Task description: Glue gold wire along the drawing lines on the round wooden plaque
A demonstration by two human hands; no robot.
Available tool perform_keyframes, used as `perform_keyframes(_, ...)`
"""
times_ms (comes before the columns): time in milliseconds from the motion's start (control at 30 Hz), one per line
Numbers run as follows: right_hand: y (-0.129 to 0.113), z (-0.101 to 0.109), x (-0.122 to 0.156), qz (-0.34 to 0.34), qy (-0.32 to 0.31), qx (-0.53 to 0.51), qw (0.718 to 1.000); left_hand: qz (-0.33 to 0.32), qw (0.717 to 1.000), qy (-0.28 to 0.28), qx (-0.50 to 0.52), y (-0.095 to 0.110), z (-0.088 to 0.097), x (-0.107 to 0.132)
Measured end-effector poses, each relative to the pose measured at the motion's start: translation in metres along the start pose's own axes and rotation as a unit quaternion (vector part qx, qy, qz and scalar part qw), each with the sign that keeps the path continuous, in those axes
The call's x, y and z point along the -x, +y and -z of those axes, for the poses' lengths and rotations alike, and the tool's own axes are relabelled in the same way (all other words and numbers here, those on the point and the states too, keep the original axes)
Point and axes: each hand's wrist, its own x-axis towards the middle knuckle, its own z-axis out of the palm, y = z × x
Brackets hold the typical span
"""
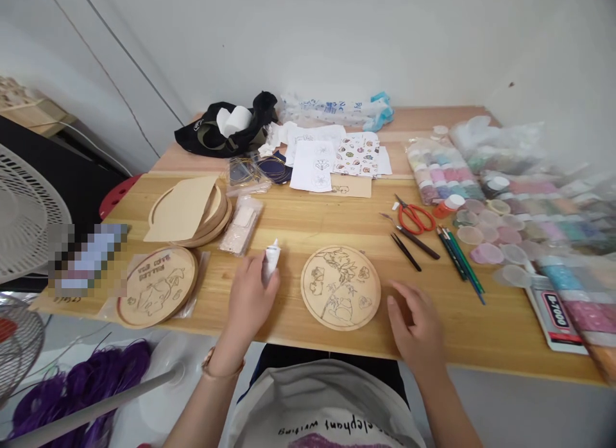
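My left hand (253, 294) is closed around a small white tube (271, 260) with a pointed nozzle, held nozzle up just above the table. To its right lies a round wooden plate (341, 289) with line drawings of leaves and animals. Beside the plate's right edge is my right hand (416, 323), holding nothing, with thumb and fingers apart. Above that hand lie black tweezers (405, 251), a dark-handled tool (418, 241) and orange-handled scissors (414, 218).
Green and blue pencils (462, 262), bags of coloured jars (445, 172) and a B-7000 package (556, 313) are on the right. At left are stacked wooden plates (224, 220) and another drawn plate (158, 286). Papers (312, 165) and a black bag (206, 137) sit at the back.
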Motion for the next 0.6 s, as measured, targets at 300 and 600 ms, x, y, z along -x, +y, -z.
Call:
perform_keyframes(300,-0.062,-0.016,0.002,0.177,-0.037,-0.063,0.981,-0.053,0.919,-0.234,0.312,0.079,0.008,0.057)
perform_keyframes(600,-0.041,-0.011,0.005,0.038,0.101,-0.188,0.976,-0.250,0.908,-0.254,0.218,0.101,0.025,0.023)
